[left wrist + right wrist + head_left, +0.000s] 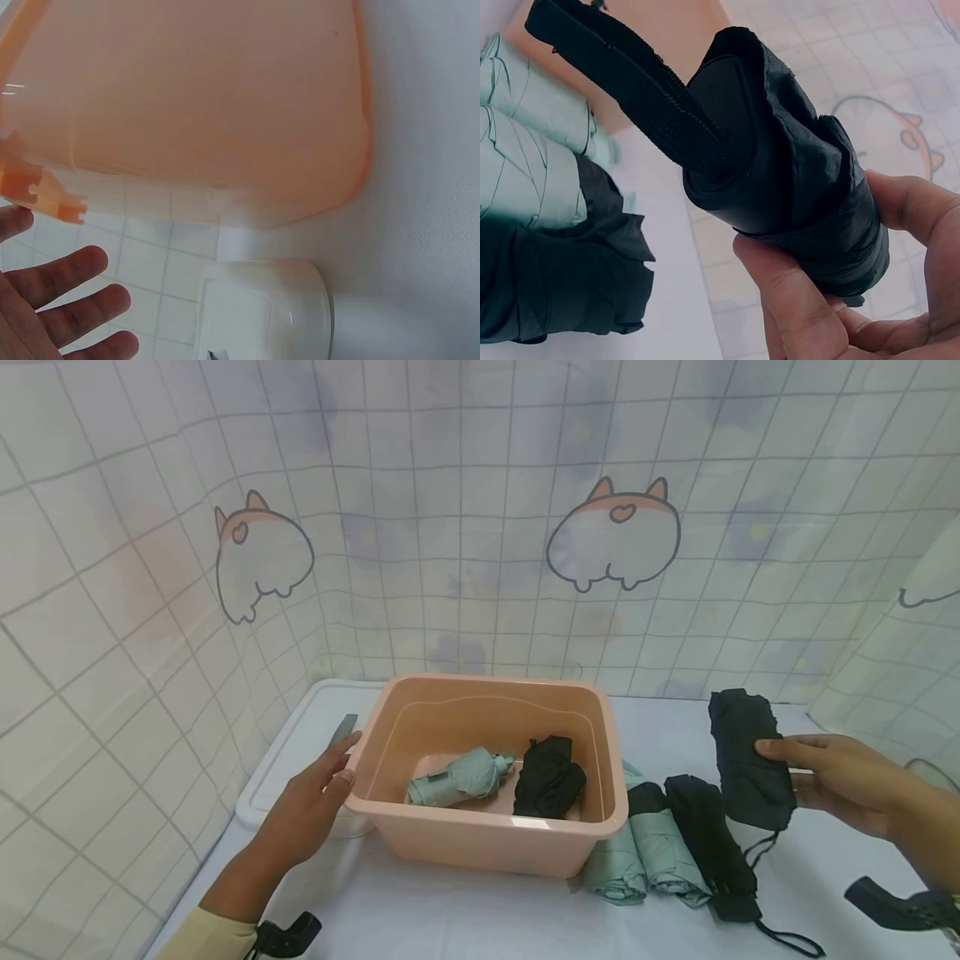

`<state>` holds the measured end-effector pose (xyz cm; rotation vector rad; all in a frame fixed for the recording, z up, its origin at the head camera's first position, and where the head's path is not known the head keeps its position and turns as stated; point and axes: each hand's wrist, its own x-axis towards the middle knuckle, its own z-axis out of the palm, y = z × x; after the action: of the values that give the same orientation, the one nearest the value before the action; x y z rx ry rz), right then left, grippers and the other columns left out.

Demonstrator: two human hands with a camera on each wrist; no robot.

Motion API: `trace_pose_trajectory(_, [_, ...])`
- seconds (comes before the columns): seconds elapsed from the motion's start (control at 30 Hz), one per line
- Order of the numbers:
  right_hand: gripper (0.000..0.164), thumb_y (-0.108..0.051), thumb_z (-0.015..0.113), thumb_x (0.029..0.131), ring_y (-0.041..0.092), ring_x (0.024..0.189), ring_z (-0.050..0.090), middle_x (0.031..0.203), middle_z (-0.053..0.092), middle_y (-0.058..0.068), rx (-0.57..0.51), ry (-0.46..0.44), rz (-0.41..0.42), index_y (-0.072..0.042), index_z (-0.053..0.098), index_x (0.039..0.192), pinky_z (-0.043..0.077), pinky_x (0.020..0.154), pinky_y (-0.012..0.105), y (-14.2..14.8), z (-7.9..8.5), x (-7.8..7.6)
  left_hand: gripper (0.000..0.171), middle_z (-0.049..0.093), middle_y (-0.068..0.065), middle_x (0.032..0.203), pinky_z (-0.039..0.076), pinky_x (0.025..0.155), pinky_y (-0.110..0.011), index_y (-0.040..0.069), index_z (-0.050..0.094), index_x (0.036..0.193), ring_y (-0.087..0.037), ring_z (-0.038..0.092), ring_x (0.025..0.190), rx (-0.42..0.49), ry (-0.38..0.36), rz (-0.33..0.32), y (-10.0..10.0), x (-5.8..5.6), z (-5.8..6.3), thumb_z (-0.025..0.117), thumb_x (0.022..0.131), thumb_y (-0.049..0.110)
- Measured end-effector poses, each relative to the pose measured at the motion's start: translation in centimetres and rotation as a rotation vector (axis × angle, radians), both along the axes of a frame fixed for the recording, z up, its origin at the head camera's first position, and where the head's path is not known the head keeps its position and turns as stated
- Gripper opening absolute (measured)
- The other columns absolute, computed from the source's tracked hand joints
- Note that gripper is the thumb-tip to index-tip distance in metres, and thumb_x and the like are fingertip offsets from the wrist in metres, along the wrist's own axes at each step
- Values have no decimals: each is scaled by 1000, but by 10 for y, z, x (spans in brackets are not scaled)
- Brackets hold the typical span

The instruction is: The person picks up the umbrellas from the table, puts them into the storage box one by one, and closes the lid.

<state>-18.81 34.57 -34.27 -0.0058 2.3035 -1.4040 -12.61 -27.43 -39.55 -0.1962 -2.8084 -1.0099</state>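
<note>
My right hand (855,772) holds a folded black umbrella (746,760) above the table's right side, thumb on one face and fingers on the other. In the right wrist view the umbrella's handle end (724,127) and wrist strap show close up. My left hand (307,810) touches the left rim of a peach plastic basin (495,843), its fingers (71,274) fairly straight. Inside the basin lie a folded light green umbrella (461,777) and a black umbrella (551,781). Right of it lie light green umbrellas (667,852) and another black umbrella (708,835) with a strap.
A white lidded box (300,760) stands behind my left hand, with a grey object (343,728) on top. White cloth (450,910) covers the table. A tile-patterned curtain (480,568) with cartoon prints hangs at the back and sides.
</note>
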Motion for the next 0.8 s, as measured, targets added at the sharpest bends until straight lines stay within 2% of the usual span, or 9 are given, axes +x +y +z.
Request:
trace_pose_trajectory(0.27, [83,-39,48,109,57,137,39,156,25,41,-4,28,23,22,9,152,42,103,58,-5,4,-1,56,50,-24,149,48,92,-70,29,29,163,-49,54,129,-5,-1,6,1,0,0,37,110,47])
trace_pose_trajectory(0.67, [84,-38,47,110,58,141,31,158,20,40,-47,7,46,21,7,152,36,106,58,-15,9,-3,57,51,-24,149,48,92,-70,27,30,163,-49,54,129,-4,-2,12,1,0,1,36,110,48])
trace_pose_trajectory(0.8, [82,-37,47,110,56,139,36,157,22,39,-53,15,54,22,8,152,37,107,58,-19,13,-2,56,52,-24,148,48,92,-70,26,30,162,-48,55,129,-11,-9,20,2,1,3,34,110,48])
